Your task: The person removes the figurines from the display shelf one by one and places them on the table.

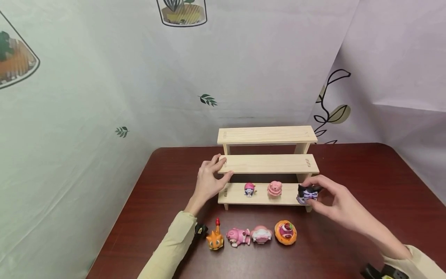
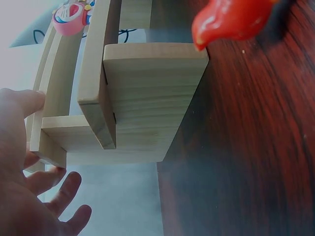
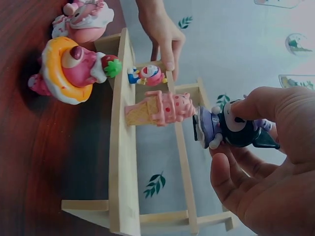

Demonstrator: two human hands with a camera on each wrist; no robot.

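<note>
My left hand (image 1: 209,180) grips the left end of the middle step of a three-tier wooden stand (image 1: 268,164), thumb on its front edge. In my right hand (image 1: 338,201) is a black-and-purple figurine (image 3: 229,125), pinched between thumb and fingers. The right wrist view shows its base held above the bottom step, near that step's right end. Two figurines stand on the bottom step: a small one with a pink cap (image 1: 249,189) at the left and a pink ice-cream-cone figurine (image 1: 275,188) in the middle.
In front of the stand, a row of figurines lies on the dark red table (image 1: 139,217): an orange one with a red-tipped tail (image 1: 215,239), a pink one (image 1: 238,236), a pink-and-white one (image 1: 261,235) and one with an orange ring (image 1: 285,232). A patterned cloth (image 1: 265,66) hangs behind.
</note>
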